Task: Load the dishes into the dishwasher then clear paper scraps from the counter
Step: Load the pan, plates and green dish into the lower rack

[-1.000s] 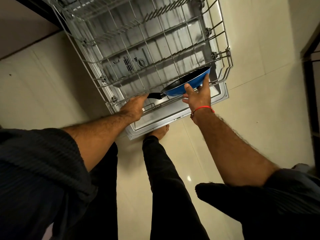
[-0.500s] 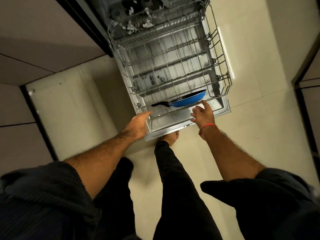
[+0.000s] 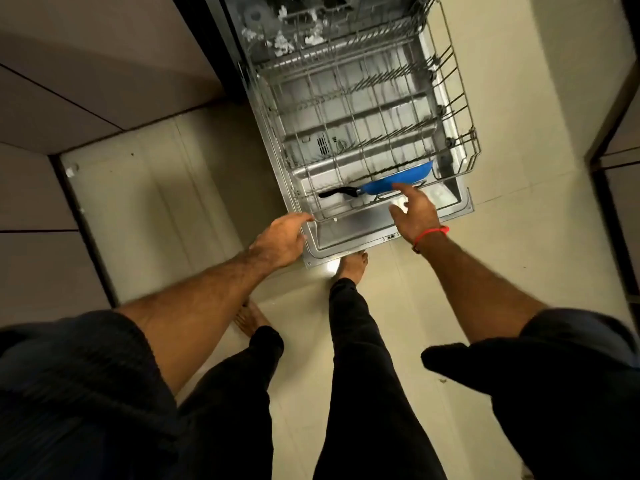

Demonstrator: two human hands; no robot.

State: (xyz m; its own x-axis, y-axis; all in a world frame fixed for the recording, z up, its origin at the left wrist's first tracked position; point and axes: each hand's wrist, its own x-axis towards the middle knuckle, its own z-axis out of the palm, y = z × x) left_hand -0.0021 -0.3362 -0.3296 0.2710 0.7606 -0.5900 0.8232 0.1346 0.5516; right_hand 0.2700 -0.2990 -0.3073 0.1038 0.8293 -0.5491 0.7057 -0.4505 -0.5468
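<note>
A blue frying pan (image 3: pixel 401 181) with a black handle (image 3: pixel 337 192) stands on edge in the front row of the lower wire rack (image 3: pixel 465 133), which is pulled out over the open dishwasher door (image 3: pixel 349 237). My right hand (image 3: pixel 414 211), with a red thread at the wrist, hovers just in front of the pan with fingers spread and holds nothing. My left hand (image 3: pixel 280 239) is at the rack's front left corner, fingers straight, fingertips touching the wire rim. White paper scraps (image 3: pixel 282 39) lie on a dark surface above the dishwasher.
Pale tiled floor (image 3: pixel 156 188) surrounds the open door. Grey cabinet fronts (image 3: pixel 69 81) stand at the left and a dark cabinet edge (image 3: pixel 609 140) at the right. My bare foot (image 3: pixel 351 265) touches the door's front edge.
My right hand has let go of the pan, which now stands in the rack. The view has pulled back and up, and both hands have drawn toward the rack's front.
</note>
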